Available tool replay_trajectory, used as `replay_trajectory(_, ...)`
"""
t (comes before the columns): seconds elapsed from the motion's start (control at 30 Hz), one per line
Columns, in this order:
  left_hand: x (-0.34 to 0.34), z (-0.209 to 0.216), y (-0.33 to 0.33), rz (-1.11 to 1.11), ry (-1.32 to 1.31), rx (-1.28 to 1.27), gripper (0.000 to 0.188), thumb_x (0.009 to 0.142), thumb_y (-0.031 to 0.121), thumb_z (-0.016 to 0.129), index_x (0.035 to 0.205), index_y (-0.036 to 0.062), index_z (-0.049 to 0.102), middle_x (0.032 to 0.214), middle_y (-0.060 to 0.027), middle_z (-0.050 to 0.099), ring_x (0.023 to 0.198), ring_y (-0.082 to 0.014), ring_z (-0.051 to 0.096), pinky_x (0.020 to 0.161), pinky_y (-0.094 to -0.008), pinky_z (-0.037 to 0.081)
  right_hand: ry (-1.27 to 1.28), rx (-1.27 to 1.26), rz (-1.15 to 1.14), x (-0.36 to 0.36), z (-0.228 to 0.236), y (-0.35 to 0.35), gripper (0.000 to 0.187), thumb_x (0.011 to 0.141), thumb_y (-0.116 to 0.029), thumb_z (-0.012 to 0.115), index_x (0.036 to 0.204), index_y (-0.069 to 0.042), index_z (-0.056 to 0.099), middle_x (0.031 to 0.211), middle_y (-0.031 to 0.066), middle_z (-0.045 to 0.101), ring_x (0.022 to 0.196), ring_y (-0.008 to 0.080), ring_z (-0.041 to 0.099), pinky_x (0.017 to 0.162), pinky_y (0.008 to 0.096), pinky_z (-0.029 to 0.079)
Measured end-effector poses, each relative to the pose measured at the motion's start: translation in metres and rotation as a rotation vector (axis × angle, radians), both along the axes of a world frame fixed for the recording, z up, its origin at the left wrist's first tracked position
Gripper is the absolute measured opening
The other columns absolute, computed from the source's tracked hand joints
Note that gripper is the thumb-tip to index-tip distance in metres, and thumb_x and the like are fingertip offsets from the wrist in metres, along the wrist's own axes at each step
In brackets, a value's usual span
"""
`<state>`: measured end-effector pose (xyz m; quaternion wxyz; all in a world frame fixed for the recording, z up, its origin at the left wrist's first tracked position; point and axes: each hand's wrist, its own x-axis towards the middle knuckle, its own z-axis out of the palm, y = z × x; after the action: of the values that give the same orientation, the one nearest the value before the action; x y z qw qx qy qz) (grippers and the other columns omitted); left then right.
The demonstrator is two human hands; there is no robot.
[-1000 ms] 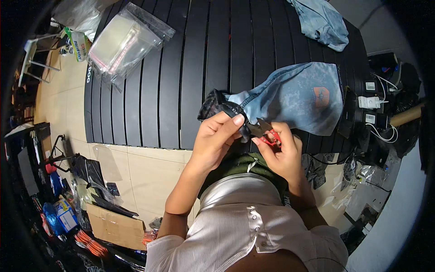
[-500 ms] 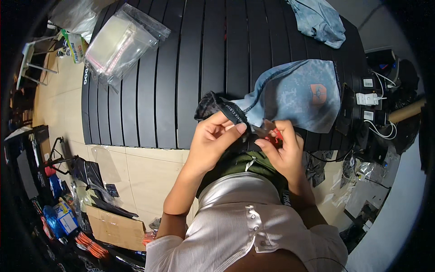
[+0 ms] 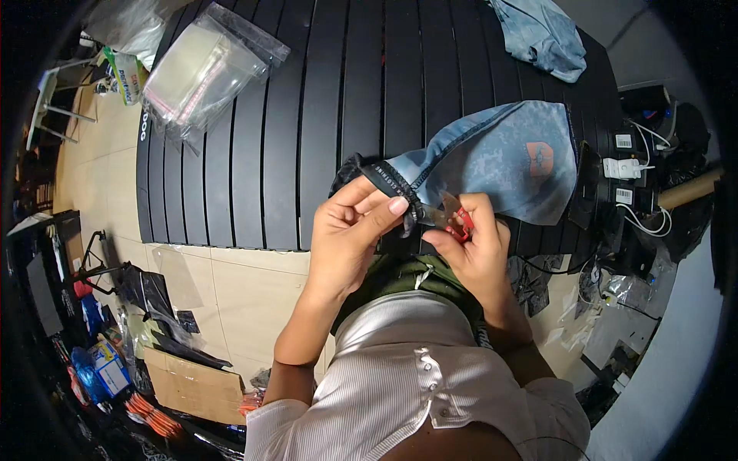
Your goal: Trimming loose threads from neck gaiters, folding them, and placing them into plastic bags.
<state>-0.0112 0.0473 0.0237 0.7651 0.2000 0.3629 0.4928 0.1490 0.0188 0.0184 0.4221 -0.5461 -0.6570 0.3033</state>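
A blue mottled cloth piece (image 3: 511, 165) with an orange patch lies on the black slatted table, spread out toward the right. My left hand (image 3: 342, 242) pinches its dark printed band (image 3: 390, 178) between thumb and fingers at the near left end. Gathered dark fabric bunches behind and beside those fingers. Held in my right hand (image 3: 478, 250) is a small pair of red-handled thread snips (image 3: 463, 224), its blades apart and pointing left at the edge of the band. Whether the blades touch a thread is too small to tell.
Clear plastic bags (image 3: 204, 73) lie at the table's far left. Another crumpled blue cloth (image 3: 542, 38) sits at the far right. White plugs and cables (image 3: 626, 169) line the right side. A cardboard box (image 3: 192, 384) stands on the floor at lower left.
My left hand has shifted slightly left and up with the band. The snips have turned, and their blades now show apart beside the band's edge.
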Motion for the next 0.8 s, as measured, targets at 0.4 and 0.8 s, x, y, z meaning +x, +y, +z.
replay_trajectory(0.4, 0.004, -0.002, -0.003, -0.002, 0.154, 0.236, 0.026, 0.080, -0.005, 0.057, 0.106, -0.0033, 0.056, 0.095, -0.0066, 0.062, 0.088, -0.0090, 0.057, 0.080, -0.0217, 0.045, -0.005, -0.054, -0.018, -0.008, 0.012, 0.009, 0.024, 0.078, -0.015, 0.067, 0.084, -0.001, 0.049, 0.059, -0.0006, 0.049, 0.052, 0.0025, 0.039, 0.047, 0.0179, 0.034)
replay_trajectory(0.8, 0.003, 0.001, -0.005, -0.001, 0.181, 0.288, 0.027, 0.080, -0.006, 0.057, 0.107, -0.0051, 0.054, 0.097, -0.0089, 0.062, 0.090, -0.0110, 0.057, 0.081, -0.0234, 0.045, -0.086, 0.008, -0.052, -0.011, 0.012, 0.009, 0.024, 0.078, -0.016, 0.068, 0.081, -0.001, 0.050, 0.059, -0.0001, 0.050, 0.051, 0.0023, 0.041, 0.045, 0.0180, 0.035)
